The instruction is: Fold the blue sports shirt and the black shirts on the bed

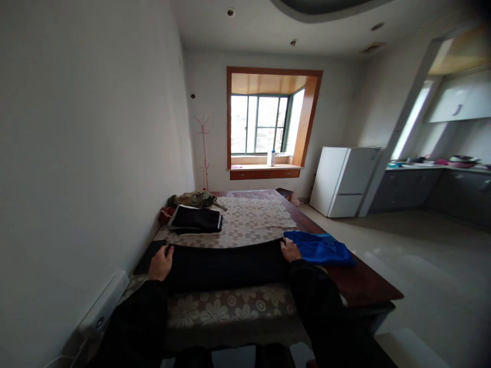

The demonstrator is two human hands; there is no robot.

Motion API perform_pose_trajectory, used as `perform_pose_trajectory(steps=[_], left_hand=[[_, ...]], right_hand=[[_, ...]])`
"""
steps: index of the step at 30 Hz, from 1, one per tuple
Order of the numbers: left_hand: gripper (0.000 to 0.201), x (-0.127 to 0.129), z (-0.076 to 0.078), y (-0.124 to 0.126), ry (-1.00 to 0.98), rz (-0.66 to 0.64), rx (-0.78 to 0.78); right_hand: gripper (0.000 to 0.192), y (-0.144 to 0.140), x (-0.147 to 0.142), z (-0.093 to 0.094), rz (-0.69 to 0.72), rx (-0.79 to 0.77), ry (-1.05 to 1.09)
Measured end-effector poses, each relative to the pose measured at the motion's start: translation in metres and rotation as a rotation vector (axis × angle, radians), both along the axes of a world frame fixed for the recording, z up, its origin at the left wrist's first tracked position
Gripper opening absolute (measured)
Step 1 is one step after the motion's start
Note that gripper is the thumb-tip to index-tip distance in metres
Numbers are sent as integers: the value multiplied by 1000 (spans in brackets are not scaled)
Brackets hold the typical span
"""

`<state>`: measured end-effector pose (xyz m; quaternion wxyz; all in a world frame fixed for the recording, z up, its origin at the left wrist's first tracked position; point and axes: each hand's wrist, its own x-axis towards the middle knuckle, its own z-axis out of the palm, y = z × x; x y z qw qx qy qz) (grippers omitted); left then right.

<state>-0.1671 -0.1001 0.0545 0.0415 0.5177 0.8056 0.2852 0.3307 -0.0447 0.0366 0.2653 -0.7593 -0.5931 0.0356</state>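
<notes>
A black garment (226, 266), its exact kind not clear, is stretched flat between my two hands over the near part of the table. My left hand (161, 263) pinches its left end, fingers closed on the cloth. At the other end, my right hand (290, 250) grips the upper corner with thumb and fingers together. Just right of that hand lies a folded blue cloth item (320, 248). Dark fabric (150, 257) shows to the left of my left hand. Beyond sits a folded black garment with white edging (197, 219).
The table has a floral cover (249, 217) and a reddish wooden edge (372, 283). Crumpled olive clothing (192, 198) and a red item (165, 214) lie by the left wall. A white fridge (341, 179) and a pink coat stand (204, 148) stand farther back.
</notes>
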Motion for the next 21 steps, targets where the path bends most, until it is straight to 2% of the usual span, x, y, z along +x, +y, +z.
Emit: perform_pose_trajectory(steps=[2, 6, 10, 14, 17, 19, 21], left_hand=[[42, 1, -7, 8, 24, 8, -72], [44, 3, -18, 6, 101, 10, -160], [46, -1, -19, 1, 167, -26, -219], [46, -1, -14, -3, 217, -59, -212], [49, 22, -11, -6, 336, -168, -122], [48, 55, -11, -5, 397, -345, -78], [50, 95, -15, -3, 399, -538, -89]], right_hand=[[39, 3, -4, -10, -15, -72, -9], [43, -2, -8, -23, -36, -172, -65], [43, -3, -6, -22, 5, -255, -190], [42, -6, -6, -15, 21, -246, -222], [47, -11, -26, -8, 84, -125, -307], [49, -16, -55, -5, 242, -54, -350], [46, -21, -94, -6, 457, -60, -332]])
